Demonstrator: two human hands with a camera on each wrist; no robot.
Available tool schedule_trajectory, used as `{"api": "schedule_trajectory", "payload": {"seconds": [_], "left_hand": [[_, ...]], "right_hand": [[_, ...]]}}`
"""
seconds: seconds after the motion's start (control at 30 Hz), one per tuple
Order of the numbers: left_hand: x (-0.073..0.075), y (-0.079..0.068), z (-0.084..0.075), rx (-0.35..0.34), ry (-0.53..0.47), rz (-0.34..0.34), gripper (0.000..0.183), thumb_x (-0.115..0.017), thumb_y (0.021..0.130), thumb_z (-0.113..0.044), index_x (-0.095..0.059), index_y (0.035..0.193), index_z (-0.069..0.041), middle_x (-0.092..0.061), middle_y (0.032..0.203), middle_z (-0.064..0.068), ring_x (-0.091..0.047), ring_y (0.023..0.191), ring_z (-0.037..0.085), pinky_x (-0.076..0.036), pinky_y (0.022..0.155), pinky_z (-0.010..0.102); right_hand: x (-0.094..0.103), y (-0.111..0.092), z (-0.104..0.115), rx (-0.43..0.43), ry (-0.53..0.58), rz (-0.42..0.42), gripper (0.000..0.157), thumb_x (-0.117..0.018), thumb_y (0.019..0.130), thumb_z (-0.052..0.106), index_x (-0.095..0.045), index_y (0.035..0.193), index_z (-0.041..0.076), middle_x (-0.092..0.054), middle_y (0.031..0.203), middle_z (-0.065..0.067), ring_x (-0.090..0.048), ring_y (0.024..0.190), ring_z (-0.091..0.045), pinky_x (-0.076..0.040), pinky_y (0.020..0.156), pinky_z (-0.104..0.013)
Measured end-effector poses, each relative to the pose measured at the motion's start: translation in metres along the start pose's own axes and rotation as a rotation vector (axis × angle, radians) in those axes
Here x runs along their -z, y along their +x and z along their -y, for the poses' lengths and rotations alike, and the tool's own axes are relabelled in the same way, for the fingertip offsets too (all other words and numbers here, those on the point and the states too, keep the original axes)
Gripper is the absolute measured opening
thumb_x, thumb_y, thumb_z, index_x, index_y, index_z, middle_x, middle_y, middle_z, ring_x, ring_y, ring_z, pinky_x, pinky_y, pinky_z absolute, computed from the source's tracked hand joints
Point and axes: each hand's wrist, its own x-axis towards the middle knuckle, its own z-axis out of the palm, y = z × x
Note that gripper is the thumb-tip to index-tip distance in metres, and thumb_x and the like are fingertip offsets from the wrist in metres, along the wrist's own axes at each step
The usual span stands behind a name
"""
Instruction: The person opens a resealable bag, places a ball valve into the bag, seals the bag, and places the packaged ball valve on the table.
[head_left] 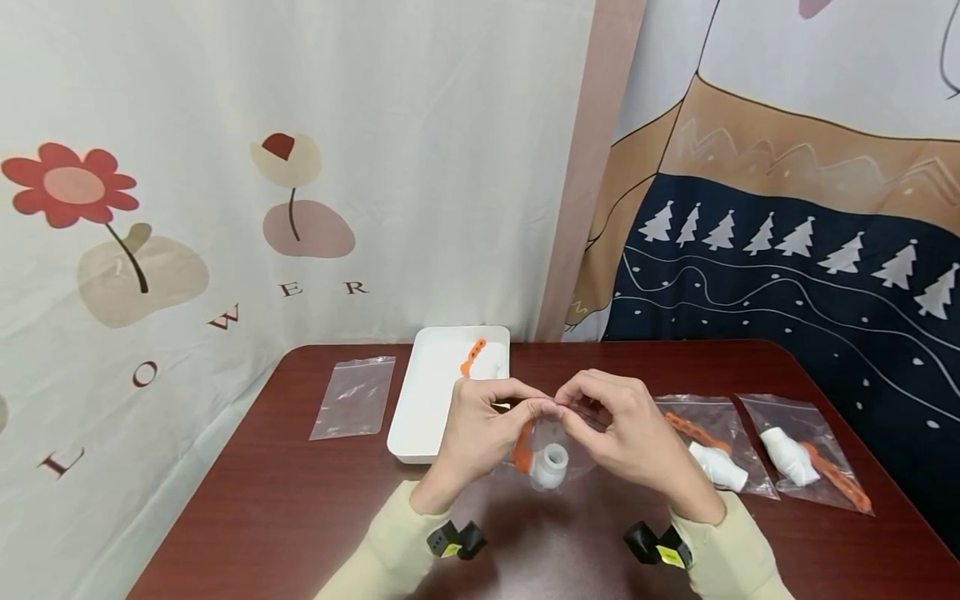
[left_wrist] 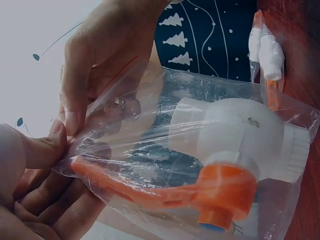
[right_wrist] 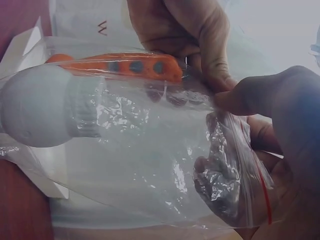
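Note:
Between my two hands hangs a clear zip bag with a red line along its top edge. My left hand pinches one end of that edge between thumb and fingers. Close beside it, my right hand pinches the same edge, the fingertips of both hands nearly meeting. Inside the bag lie a white plastic ball valve body and an orange handle with holes along it. The bag hangs over the table, the valve body at its lower end.
A white tray with another orange handle stands behind my left hand. To its left lies a flat clear bag. Two filled bags, each with a white valve body and an orange handle, lie right on the brown table.

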Motion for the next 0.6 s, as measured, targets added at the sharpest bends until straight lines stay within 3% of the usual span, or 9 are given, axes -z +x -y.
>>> {"api": "schedule_trajectory", "payload": {"seconds": [0.2,0.4,0.6], "left_hand": [[0.002,0.000,-0.002,-0.033,-0.020,-0.006,0.005,-0.082,0.088,-0.017,-0.083,0.086,-0.013,-0.078,0.077,-0.002,-0.063,0.062,0.004,-0.046,0.050,0.021],[0.008,0.002,-0.003,-0.019,-0.055,-0.039,0.004,-0.082,0.087,-0.014,-0.082,0.084,-0.012,-0.072,0.064,0.006,-0.057,0.050,0.009,-0.045,0.047,0.020],[0.016,0.005,-0.004,-0.005,-0.033,-0.090,0.005,-0.084,0.086,-0.016,-0.082,0.083,-0.012,-0.075,0.070,0.003,-0.059,0.055,0.009,-0.044,0.052,0.017]], "right_hand": [[0.002,0.000,0.000,-0.013,0.007,0.005,0.021,-0.077,0.089,0.007,-0.070,0.089,0.027,-0.056,0.077,0.015,-0.049,0.066,-0.002,-0.041,0.054,-0.017],[0.007,0.000,-0.002,-0.012,0.006,0.007,0.020,-0.078,0.089,0.008,-0.070,0.090,0.026,-0.054,0.076,0.014,-0.050,0.067,-0.003,-0.044,0.056,-0.018],[0.017,-0.002,-0.005,-0.032,-0.015,0.007,0.021,-0.079,0.088,0.009,-0.069,0.090,0.028,-0.056,0.076,0.014,-0.051,0.067,-0.005,-0.046,0.054,-0.022]]}}
